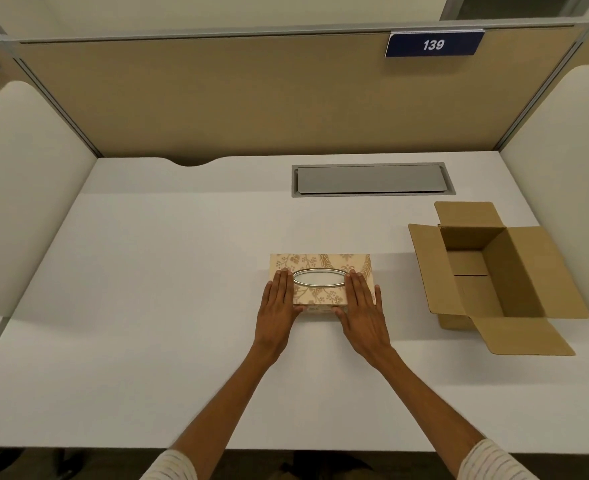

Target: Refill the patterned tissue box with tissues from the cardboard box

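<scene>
**Both hands flat on the tissue box, cardboard box open at 3 o'clock**

My left hand (279, 299) lies palm down on the left end of the tissue box (320, 263), fingers straight and close together, tips reaching just past the left end of the oval opening (319, 277). Thumb wraps the near edge onto the front face. My right hand (362, 303) mirrors it on the right end: flat, fingers together, thumb on the near front face. Neither hand is gripping or pinching; both just rest or press on the lid. How hard, I can't tell.

The tissue box sits on the white desk (182, 271), slightly right of centre, long side across my view. Floral pattern on top, metallic ring round the oval. Inside the oval looks pale; can't tell whether that is tissue or a film.

The cardboard box (487, 271) is at 3 o'clock from the tissue box, well apart from it, all four flaps folded out. What shows of its inside is bare brown floor and walls; the near inner corner is hidden by the near wall and flap.

My hands cover most of the lid's left and right ends and part of the front face. A small label on that front face is too small to read.

At 12 o'clock, a grey cover plate (372, 180) is set into the desk. On the partition behind, a blue sign (434, 45) reads 139. My striped sleeves (493, 460) are cut off by the bottom edge.
</scene>
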The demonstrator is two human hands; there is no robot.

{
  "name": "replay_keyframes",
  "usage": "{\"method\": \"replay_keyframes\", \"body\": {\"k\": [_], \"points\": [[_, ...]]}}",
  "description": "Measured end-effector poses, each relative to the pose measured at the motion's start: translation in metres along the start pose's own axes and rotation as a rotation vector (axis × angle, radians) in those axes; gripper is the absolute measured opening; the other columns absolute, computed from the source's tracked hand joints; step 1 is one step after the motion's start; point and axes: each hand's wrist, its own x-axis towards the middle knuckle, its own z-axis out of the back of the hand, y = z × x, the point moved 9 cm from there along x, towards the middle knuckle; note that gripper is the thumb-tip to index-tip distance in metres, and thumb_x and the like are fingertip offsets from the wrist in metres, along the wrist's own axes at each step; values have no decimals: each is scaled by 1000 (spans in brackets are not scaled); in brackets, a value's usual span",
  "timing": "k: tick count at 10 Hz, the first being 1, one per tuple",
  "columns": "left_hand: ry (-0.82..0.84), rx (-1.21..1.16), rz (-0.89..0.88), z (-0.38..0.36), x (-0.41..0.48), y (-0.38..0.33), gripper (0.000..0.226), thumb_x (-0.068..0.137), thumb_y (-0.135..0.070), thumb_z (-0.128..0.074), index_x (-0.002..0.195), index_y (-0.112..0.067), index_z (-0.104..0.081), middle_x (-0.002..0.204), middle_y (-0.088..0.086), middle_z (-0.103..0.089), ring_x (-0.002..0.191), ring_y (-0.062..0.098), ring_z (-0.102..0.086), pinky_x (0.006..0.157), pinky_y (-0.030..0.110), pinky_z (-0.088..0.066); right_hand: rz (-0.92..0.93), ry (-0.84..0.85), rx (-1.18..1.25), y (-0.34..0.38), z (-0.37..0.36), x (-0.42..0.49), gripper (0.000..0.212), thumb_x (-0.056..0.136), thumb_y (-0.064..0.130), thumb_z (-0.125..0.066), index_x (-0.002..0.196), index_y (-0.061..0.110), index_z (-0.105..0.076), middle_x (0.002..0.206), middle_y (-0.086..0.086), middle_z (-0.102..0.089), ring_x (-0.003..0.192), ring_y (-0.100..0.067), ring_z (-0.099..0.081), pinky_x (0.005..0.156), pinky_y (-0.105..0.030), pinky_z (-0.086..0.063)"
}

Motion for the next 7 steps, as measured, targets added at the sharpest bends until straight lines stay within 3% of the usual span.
{"method": "replay_keyframes", "body": {"k": [2,3,5,6,7], "points": [[1,-16,8,0,1,2,75,101,-50,-29,155,-7,2,165,7,2,153,20,4,127,35,-2,-16,-1,-1,2,4,0,72,96,51,-29,152,11,-7,162,-5,-9,149,-15,-1,121,-53,-3],[-21,-90,43,5,1,2,76,100,-54,-25,155,-9,2,166,6,2,153,17,5,126,31,1,-54,-13,0,4,7,2,76,94,57,-26,152,11,-7,161,-5,-10,149,-15,-3,120,-52,6],[-25,-130,73,10,6,5,70,102,-48,-25,156,-9,-2,166,7,-2,154,17,2,127,33,-1,-146,-10,-24,2,13,11,73,95,56,-15,152,10,-9,161,-8,-14,149,-17,-7,119,-55,3],[-46,-167,92,17,9,6,70,102,-48,-27,156,-9,-4,166,8,-3,154,18,1,126,32,-1,-145,-26,-5,3,19,14,70,96,53,-17,151,10,-15,160,-8,-19,149,-19,-11,120,-55,3],[-142,-204,110,42,18,6,73,101,-49,-28,155,-9,0,165,9,3,153,20,8,127,35,-4,-169,-108,55,6,43,19,62,97,47,-22,144,9,-34,151,-11,-38,143,-23,-29,119,-56,-5]]}}
